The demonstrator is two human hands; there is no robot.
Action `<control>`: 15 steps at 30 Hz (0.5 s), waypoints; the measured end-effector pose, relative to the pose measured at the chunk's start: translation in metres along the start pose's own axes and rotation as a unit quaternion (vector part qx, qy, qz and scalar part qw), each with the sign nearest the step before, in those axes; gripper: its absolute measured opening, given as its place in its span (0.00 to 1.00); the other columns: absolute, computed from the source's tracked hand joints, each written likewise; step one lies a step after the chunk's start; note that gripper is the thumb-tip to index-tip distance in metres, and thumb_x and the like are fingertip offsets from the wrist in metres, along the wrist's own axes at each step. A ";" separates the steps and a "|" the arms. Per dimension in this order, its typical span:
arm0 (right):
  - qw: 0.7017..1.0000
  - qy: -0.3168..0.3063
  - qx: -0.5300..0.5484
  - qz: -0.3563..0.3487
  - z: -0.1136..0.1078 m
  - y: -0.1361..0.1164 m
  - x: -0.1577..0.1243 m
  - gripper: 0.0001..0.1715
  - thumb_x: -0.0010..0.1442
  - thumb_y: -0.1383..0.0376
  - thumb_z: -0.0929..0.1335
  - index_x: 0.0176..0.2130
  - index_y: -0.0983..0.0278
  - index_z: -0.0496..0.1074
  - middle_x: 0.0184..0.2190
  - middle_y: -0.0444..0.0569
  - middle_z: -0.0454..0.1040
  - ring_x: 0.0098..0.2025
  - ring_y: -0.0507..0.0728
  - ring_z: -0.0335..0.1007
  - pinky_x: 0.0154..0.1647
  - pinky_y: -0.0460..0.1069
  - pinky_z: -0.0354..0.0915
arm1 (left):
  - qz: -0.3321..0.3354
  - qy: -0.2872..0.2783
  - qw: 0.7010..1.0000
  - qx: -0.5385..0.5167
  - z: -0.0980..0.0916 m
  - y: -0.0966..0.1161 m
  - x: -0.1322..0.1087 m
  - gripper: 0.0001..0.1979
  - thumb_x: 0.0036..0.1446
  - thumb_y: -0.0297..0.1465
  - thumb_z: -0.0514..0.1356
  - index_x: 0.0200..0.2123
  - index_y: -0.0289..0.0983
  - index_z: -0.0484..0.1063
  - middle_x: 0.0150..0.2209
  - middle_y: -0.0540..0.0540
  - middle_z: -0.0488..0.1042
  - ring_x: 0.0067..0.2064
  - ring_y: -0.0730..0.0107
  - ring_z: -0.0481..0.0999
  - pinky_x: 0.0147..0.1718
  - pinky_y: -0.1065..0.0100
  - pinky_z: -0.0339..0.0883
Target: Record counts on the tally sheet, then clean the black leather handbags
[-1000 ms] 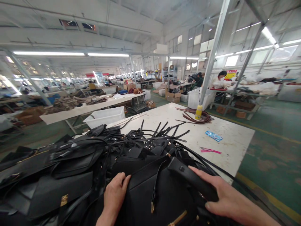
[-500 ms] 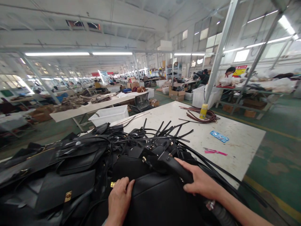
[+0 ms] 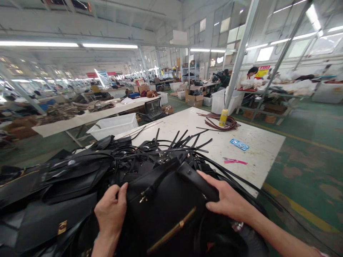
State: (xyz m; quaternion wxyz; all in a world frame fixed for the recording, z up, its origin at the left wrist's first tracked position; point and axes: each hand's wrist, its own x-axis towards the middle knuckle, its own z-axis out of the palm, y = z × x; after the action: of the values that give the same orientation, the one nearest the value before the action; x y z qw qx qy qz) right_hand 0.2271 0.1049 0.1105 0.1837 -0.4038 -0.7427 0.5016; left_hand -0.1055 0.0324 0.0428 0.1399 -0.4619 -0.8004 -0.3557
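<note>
A black leather handbag (image 3: 163,203) stands in front of me, with a gold zipper (image 3: 182,224) showing on its face and a strap with a small metal clasp hanging over it. My left hand (image 3: 111,208) is closed on the bag's left edge, thumb on top. On the other side, my right hand (image 3: 227,198) grips a thick black part at the bag's upper right between thumb and fingers. Behind the bag lies a tangle of black straps (image 3: 171,144). To the left are piled black bags (image 3: 53,214), one with a gold turn lock (image 3: 62,227).
The white table (image 3: 257,142) carries a pink-handled tool (image 3: 235,161), a blue patterned card (image 3: 239,144), a yellow bottle (image 3: 223,117) and coiled brown straps (image 3: 207,125). A white bin (image 3: 115,125) stands beyond its left edge. Other people work farther back.
My left hand has moved left and slightly up with the bag's edge. The bag's face has turned, bringing the gold zipper and hanging clasp into view. My right hand keeps its grip.
</note>
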 end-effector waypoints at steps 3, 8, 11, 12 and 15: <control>0.998 0.054 -0.030 -0.007 -0.007 -0.013 0.000 0.50 0.43 0.71 0.66 0.63 0.58 0.48 0.49 0.46 0.69 0.37 0.56 0.69 0.38 0.47 0.65 | -0.078 -0.025 0.995 0.064 0.004 -0.015 0.015 0.18 0.57 0.42 0.49 0.20 0.39 0.55 0.18 0.53 0.55 0.22 0.71 0.55 0.25 0.68 0.46; 0.997 -0.026 0.022 0.070 -0.006 -0.016 -0.028 0.52 0.43 0.73 0.65 0.64 0.58 0.45 0.40 0.44 0.73 0.33 0.54 0.69 0.30 0.45 0.65 | -0.173 -0.103 0.976 0.078 0.024 -0.040 0.006 0.20 0.57 0.46 0.46 0.20 0.40 0.55 0.19 0.50 0.58 0.23 0.68 0.56 0.24 0.68 0.46; 0.989 -0.079 0.077 0.095 0.008 -0.002 -0.034 0.52 0.41 0.75 0.66 0.63 0.58 0.49 0.38 0.43 0.73 0.30 0.52 0.68 0.25 0.41 0.62 | -0.190 -0.109 0.973 0.067 0.030 -0.046 0.002 0.21 0.57 0.47 0.45 0.20 0.40 0.55 0.19 0.50 0.58 0.23 0.68 0.56 0.24 0.68 0.47; 0.987 -0.082 0.088 0.104 0.013 0.004 -0.032 0.51 0.41 0.75 0.66 0.63 0.59 0.50 0.35 0.43 0.73 0.28 0.51 0.67 0.24 0.41 0.61 | -0.190 -0.111 0.973 0.065 0.031 -0.047 0.002 0.21 0.57 0.47 0.45 0.20 0.40 0.56 0.19 0.50 0.58 0.23 0.67 0.57 0.24 0.68 0.47; 0.983 -0.079 0.114 0.120 0.024 0.024 -0.018 0.53 0.40 0.75 0.66 0.63 0.60 0.48 0.29 0.41 0.73 0.22 0.49 0.63 0.19 0.41 0.57 | -0.193 -0.129 0.971 0.063 0.032 -0.049 0.003 0.20 0.57 0.48 0.44 0.21 0.41 0.56 0.19 0.50 0.59 0.23 0.67 0.58 0.24 0.68 0.47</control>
State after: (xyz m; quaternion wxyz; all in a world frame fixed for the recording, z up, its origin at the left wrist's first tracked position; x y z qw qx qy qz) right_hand 0.2314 0.0803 0.0809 0.1078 -0.4259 -0.6387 0.6317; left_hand -0.1448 0.0415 0.0006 -0.0075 -0.3308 -0.9066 -0.2620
